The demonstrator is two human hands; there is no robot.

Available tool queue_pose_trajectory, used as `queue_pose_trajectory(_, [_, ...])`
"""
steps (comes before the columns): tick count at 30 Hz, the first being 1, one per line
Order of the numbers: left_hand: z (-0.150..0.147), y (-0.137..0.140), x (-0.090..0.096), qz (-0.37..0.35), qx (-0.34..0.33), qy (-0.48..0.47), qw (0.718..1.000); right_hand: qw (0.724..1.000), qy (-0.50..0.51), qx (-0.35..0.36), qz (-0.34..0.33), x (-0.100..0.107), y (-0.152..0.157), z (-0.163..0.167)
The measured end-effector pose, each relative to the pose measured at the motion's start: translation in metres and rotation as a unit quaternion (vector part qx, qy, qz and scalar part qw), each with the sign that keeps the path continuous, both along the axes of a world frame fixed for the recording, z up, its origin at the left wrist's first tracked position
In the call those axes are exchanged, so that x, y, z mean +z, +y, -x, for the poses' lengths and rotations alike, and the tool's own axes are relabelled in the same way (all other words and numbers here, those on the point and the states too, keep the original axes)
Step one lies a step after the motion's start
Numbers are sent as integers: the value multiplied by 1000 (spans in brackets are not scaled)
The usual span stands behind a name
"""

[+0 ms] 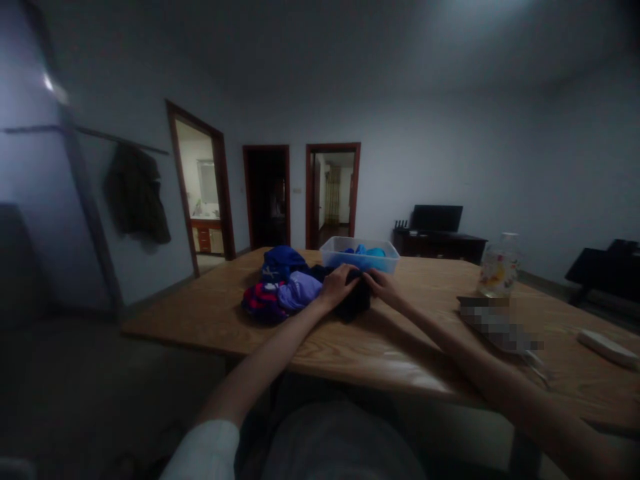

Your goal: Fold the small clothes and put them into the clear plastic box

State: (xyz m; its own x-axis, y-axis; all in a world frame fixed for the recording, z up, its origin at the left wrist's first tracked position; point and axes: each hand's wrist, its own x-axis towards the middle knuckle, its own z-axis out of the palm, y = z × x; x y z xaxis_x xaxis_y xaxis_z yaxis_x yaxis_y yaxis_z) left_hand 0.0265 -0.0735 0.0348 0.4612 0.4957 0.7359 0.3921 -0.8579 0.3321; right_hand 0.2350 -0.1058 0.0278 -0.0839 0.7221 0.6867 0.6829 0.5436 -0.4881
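Note:
Both hands grip a piece of black cloth [353, 305] at the middle of the wooden table [425, 320], in front of a clear plastic box [333, 248]. My left hand [339, 283] has its fingers closed on the top left of the cloth. At its upper right, my right hand [380, 283] pinches the same cloth. To the left, touching or close to the black cloth, lies a heap: a blue cloth item [283, 261], a lavender cloth [301, 291] and a red and dark blue patterned cloth [261, 303]. Bright blue cloth [370, 253] is inside the box.
On the right of the table stand a clear patterned jar [497, 270], a flat blurred-out item [495, 327] and a white oblong object [607, 348]. Behind are a dark cabinet with a screen [436, 219] and several doorways. A dark jacket [137, 193] hangs at left.

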Motion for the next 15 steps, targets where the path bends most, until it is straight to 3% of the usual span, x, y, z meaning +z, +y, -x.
queue_pose_trajectory(4, [0,0,-1,-8,-2,-7,1000,991,58,53,104,-5,3,-1])
queue_pose_trajectory(6, [0,1,-1,-7,0,-11,1000,986,74,81,125,-6,3,0])
queue_pose_trajectory(12, [0,5,-1,7,16,-19,1000,989,48,89,105,-2,-4,4])
queue_pose_trajectory(15, [0,7,-3,17,31,-18,999,998,4,51,43,2,-7,6])
